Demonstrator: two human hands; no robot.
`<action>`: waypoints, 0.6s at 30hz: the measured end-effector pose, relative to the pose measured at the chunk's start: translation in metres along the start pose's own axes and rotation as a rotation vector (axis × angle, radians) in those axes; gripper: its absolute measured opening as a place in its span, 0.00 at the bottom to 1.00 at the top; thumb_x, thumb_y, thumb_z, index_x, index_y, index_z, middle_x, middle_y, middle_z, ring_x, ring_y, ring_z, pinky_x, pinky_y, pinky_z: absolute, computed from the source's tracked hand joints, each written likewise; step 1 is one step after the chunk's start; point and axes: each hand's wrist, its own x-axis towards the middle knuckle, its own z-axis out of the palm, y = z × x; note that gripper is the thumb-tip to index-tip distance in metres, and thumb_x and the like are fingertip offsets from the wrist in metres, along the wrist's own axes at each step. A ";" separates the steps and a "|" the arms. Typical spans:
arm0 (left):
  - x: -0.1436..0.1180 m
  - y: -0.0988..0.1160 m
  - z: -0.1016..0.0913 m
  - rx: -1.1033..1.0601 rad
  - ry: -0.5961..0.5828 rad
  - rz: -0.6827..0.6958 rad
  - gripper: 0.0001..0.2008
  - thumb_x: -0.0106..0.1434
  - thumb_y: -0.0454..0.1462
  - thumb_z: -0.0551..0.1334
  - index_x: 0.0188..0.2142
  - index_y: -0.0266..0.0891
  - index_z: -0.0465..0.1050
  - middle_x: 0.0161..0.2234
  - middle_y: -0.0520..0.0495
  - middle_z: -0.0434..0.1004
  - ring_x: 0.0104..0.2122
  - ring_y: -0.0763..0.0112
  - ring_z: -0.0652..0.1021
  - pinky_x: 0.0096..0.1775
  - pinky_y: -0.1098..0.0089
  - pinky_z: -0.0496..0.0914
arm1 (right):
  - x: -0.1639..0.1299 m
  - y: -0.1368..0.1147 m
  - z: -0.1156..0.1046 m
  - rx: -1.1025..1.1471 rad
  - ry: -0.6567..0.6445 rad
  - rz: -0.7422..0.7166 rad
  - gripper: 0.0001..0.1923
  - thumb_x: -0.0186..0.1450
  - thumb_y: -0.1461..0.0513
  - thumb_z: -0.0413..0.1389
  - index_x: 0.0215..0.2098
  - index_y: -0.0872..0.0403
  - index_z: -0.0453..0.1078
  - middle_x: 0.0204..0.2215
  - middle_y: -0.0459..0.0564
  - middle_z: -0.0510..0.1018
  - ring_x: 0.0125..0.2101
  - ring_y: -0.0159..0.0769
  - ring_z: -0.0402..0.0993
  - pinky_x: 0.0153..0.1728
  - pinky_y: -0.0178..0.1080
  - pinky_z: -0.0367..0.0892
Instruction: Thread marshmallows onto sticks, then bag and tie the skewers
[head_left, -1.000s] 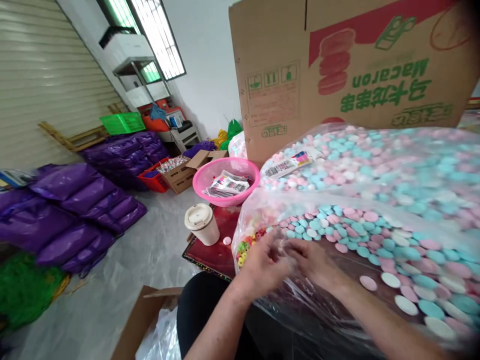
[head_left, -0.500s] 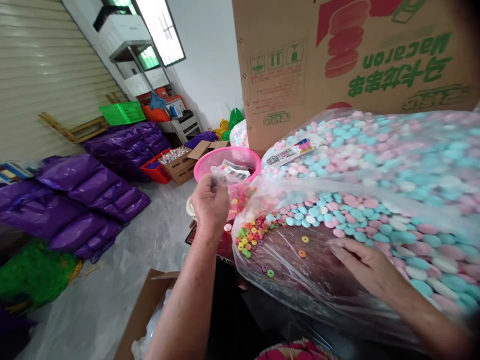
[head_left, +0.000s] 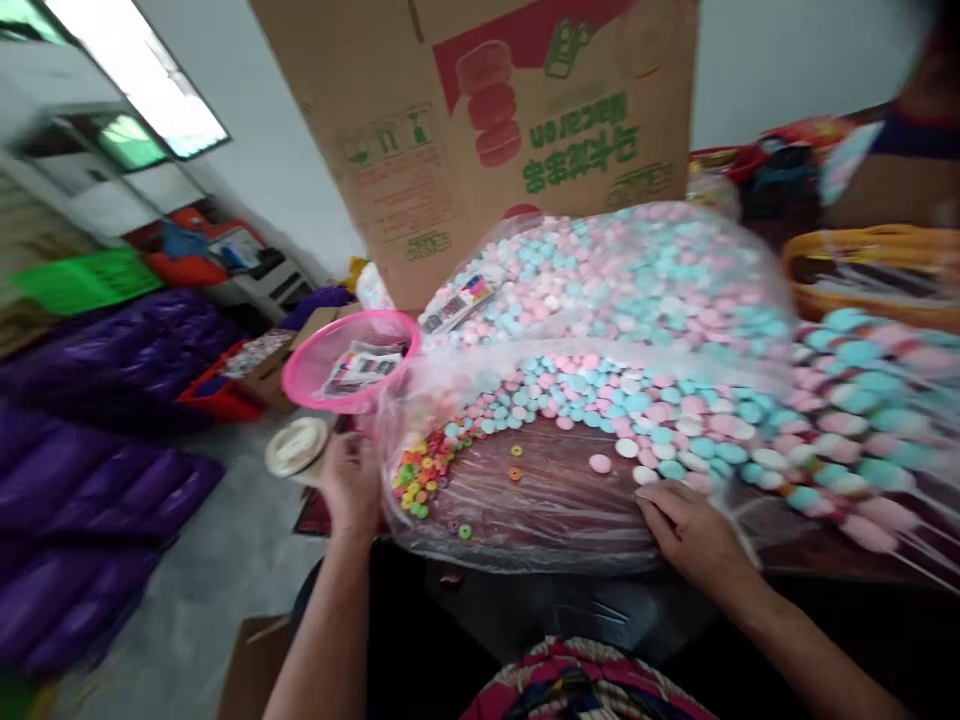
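On the table lies a clear plastic bag (head_left: 540, 555) full of flat pink, blue and white candies (head_left: 592, 385). Small coloured ring candies (head_left: 420, 475) are heaped at its left end. My left hand (head_left: 354, 485) is just left of the bag, below a pink basin (head_left: 300, 385); its fingers are smeared by motion, and I cannot make out anything in them. My right hand (head_left: 686, 525) rests at the near edge of the candies, fingers loosely stretched and apart from the thumb, fingertips beside a white candy (head_left: 645, 475). Printed packets (head_left: 364, 365) lie in the basin.
A large cardboard box (head_left: 420, 210) stands behind the bag. Candies on sticks (head_left: 885, 520) lie to the right, before an orange basket (head_left: 802, 285). A roll of tape (head_left: 296, 445) sits at the left table edge. Purple bundles (head_left: 97, 540) are on the floor.
My view has turned right, bringing the stick candies and orange basket into sight. My left hand has moved down from in front of the basin. My right hand is nearer the candies' edge.
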 end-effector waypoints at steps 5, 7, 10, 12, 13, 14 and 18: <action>-0.022 -0.007 0.017 0.301 -0.305 -0.136 0.10 0.58 0.32 0.55 0.36 0.34 0.74 0.38 0.36 0.76 0.40 0.58 0.77 0.40 0.66 0.68 | -0.008 0.026 0.025 -0.121 0.097 -0.282 0.14 0.63 0.61 0.46 0.34 0.54 0.74 0.34 0.56 0.76 0.37 0.45 0.71 0.41 0.46 0.65; -0.017 -0.006 0.022 0.348 -0.340 -0.177 0.12 0.60 0.32 0.54 0.41 0.35 0.73 0.45 0.34 0.73 0.42 0.57 0.77 0.40 0.64 0.69 | -0.008 0.037 0.031 -0.138 0.125 -0.359 0.13 0.62 0.62 0.47 0.33 0.53 0.74 0.33 0.55 0.77 0.36 0.44 0.71 0.41 0.45 0.65; -0.009 -0.004 0.021 0.369 -0.376 -0.212 0.12 0.63 0.36 0.55 0.43 0.37 0.72 0.49 0.36 0.70 0.44 0.57 0.76 0.41 0.62 0.69 | -0.010 0.050 0.039 -0.185 0.169 -0.440 0.13 0.60 0.64 0.47 0.33 0.53 0.75 0.32 0.54 0.77 0.36 0.44 0.71 0.42 0.46 0.65; -0.007 -0.009 0.017 0.370 -0.382 -0.242 0.13 0.64 0.40 0.56 0.46 0.37 0.70 0.48 0.40 0.71 0.44 0.61 0.75 0.44 0.59 0.69 | -0.011 0.057 0.045 -0.228 0.177 -0.506 0.14 0.60 0.66 0.47 0.32 0.52 0.75 0.32 0.53 0.78 0.37 0.44 0.71 0.42 0.46 0.65; -0.008 -0.012 0.014 0.367 -0.385 -0.260 0.15 0.64 0.42 0.56 0.46 0.35 0.69 0.46 0.40 0.72 0.44 0.62 0.75 0.44 0.58 0.69 | -0.011 0.060 0.048 -0.251 0.179 -0.544 0.16 0.59 0.67 0.46 0.32 0.52 0.76 0.32 0.53 0.78 0.37 0.44 0.71 0.42 0.46 0.65; -0.011 -0.016 0.012 0.362 -0.386 -0.277 0.16 0.63 0.43 0.57 0.45 0.34 0.69 0.45 0.40 0.73 0.43 0.61 0.75 0.43 0.58 0.70 | -0.010 0.063 0.051 -0.273 0.180 -0.575 0.17 0.59 0.68 0.45 0.31 0.51 0.76 0.32 0.53 0.78 0.37 0.45 0.71 0.42 0.46 0.65; -0.029 -0.020 0.002 0.313 -0.340 -0.301 0.16 0.62 0.45 0.56 0.39 0.34 0.73 0.38 0.33 0.77 0.39 0.52 0.77 0.36 0.61 0.70 | -0.008 0.061 0.056 -0.264 0.222 -0.535 0.14 0.59 0.66 0.47 0.31 0.51 0.76 0.32 0.54 0.78 0.36 0.46 0.72 0.40 0.47 0.65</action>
